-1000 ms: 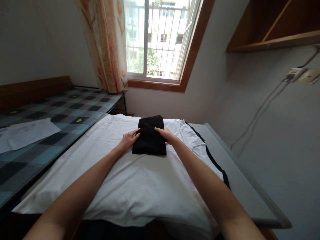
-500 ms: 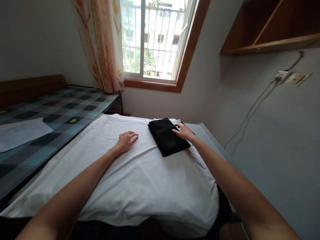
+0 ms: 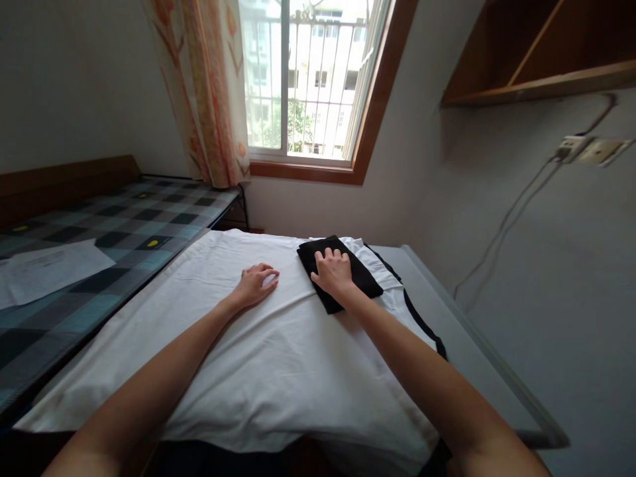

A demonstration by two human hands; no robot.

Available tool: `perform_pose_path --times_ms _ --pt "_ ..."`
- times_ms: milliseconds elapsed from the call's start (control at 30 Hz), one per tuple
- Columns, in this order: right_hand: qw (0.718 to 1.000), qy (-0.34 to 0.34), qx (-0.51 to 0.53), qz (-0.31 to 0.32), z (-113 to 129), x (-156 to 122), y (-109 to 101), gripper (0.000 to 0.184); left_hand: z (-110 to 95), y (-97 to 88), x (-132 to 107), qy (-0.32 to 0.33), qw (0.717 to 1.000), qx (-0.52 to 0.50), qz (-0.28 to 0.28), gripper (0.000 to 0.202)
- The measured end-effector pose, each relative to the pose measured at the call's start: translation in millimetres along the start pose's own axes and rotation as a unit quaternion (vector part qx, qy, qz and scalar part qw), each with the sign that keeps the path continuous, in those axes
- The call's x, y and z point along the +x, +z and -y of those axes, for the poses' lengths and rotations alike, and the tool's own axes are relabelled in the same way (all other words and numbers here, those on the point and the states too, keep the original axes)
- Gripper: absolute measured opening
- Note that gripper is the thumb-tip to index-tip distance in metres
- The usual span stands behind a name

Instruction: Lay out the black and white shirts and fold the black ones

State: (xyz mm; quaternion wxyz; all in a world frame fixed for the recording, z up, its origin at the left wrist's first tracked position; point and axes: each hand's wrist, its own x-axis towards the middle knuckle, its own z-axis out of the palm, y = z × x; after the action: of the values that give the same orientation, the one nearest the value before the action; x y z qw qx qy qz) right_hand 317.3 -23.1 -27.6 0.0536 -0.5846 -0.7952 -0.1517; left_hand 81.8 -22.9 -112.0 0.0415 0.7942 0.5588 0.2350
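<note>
A white cloth with a black band along its right side, perhaps a shirt, lies spread on the table. My left hand rests on the white cloth, fingers loosely bent and apart, holding nothing. A folded black cloth sits on top of it at the far right. My right hand lies on the left part of the black cloth with its fingers spread and slightly bent. Its palm hides some of the black fabric underneath.
At the left stands a bed with a checked mattress bearing paper sheets. A grey tabletop shows along the right, beside the wall. Beyond are a curtain and a barred window. A wooden shelf and a socket with a cable hang at right.
My right hand has moved left from the black cloth's right edge onto its top. The white cloth's right side now lies flatter, showing its black band and more tabletop. My left hand stays put.
</note>
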Motion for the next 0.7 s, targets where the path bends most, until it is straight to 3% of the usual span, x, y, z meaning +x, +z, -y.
perform_pose_path --times_ms 133,533,700 --pt "1.0 -0.019 0.013 0.019 4 7 0 0.026 0 -0.2 -1 0.003 1.0 0.003 -0.002 0.028" --pt "0.996 -0.027 0.069 0.045 6 8 5 0.029 -2 -1.5 -1 0.003 1.0 -0.003 0.001 0.029" --pt "0.992 0.002 0.12 -0.04 -14 15 10 0.049 -3 -2.5 -2 0.004 1.0 0.005 0.006 0.029"
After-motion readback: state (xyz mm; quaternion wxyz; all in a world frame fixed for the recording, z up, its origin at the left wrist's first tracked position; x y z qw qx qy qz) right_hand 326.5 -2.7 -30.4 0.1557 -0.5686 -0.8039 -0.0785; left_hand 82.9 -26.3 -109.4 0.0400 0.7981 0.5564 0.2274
